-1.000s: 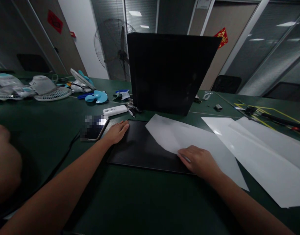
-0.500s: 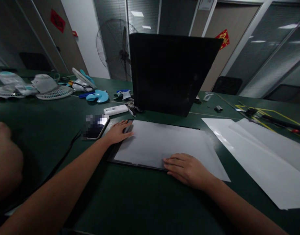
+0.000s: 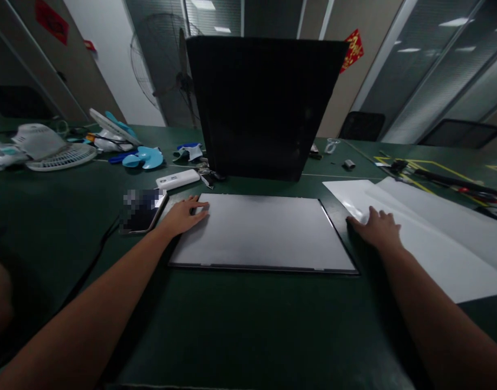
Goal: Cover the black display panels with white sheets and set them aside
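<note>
A flat black panel [image 3: 338, 246] lies on the green table [image 3: 240, 330] in front of me, covered by a white sheet [image 3: 265, 230] squared to its edges. My left hand [image 3: 183, 214] rests flat, fingers stretched out, on the sheet's far left corner. My right hand [image 3: 376, 227] lies open on the near edge of a stack of white sheets [image 3: 427, 238] to the right of the panel, fingers spread and holding nothing.
A tall black board [image 3: 260, 103] stands upright just behind the panel. A phone [image 3: 142, 211] and a white power bank [image 3: 178, 179] lie by my left hand. Fan parts [image 3: 57, 154] and blue blades [image 3: 145, 158] clutter the far left. Yellow tape [image 3: 431, 173] marks the far right.
The white sheet went from lying askew to squared over the black panel. My right hand left it and moved right onto the sheet stack. The left hand stayed at the corner.
</note>
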Motion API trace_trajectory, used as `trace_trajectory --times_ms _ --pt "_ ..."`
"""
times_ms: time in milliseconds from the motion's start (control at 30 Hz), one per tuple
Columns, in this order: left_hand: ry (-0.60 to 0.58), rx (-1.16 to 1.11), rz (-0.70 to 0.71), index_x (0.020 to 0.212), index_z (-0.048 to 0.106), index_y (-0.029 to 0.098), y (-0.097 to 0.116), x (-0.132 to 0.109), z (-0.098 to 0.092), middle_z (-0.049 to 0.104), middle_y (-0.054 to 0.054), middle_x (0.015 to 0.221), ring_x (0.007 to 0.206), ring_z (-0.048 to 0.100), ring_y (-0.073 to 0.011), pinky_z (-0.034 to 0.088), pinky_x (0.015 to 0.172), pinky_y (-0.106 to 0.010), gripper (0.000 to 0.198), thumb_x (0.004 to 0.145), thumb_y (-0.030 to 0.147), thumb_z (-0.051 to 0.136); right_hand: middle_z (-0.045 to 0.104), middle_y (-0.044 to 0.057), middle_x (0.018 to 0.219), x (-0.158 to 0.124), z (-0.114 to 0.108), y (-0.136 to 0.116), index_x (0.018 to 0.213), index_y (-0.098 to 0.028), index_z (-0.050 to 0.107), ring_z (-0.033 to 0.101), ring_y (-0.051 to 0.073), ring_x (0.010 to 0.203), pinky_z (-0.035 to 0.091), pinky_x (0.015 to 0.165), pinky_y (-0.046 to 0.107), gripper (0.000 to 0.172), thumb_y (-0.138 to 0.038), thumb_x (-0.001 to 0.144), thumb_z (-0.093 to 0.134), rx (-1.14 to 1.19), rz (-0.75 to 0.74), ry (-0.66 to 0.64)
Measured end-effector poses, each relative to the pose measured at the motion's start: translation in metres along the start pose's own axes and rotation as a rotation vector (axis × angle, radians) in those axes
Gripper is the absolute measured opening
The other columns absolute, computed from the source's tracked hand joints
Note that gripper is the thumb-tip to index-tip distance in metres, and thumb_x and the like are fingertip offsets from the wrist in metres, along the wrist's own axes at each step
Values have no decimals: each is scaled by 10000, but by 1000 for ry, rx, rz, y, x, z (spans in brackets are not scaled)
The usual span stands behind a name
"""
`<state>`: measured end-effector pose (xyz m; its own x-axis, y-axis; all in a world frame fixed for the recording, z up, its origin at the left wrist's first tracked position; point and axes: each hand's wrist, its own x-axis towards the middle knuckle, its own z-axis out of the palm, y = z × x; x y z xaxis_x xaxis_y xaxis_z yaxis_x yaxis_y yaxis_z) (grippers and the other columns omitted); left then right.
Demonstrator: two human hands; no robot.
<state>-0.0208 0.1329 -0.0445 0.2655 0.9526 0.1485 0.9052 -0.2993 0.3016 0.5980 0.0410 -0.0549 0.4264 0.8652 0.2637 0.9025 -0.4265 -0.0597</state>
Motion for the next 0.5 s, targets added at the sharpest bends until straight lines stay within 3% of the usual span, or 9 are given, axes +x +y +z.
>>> trace_trajectory --times_ms 100,233,500 --pt "15 -18 5 1435 702 287 -2 0 1 522 -43 1644 1548 441 -331 341 1280 -466 547 967 540 573 539 360 1475 -3 4 4 1537 -57 533 500 534 1385 413 1073 717 920 -756 986 299 -24 78 -81" --pt "-2 -34 40 1464 674 270 -4 1 1 495 -64 1664 1560 425 -313 340 1282 -464 557 973 511 566 618 336 1352 -6 -1 -2 1468 -85 593 615 457 1258 499 1002 592 780 -642 1038 256 -45 35 -148" --pt "7 -33 57 1452 675 286 -5 1 3 509 -57 1655 1556 432 -299 344 1275 -471 551 967 515 551 639 307 1285 -10 -7 -12 1375 -89 648 635 445 1233 521 949 559 633 -472 1068 248 -120 32 -166"
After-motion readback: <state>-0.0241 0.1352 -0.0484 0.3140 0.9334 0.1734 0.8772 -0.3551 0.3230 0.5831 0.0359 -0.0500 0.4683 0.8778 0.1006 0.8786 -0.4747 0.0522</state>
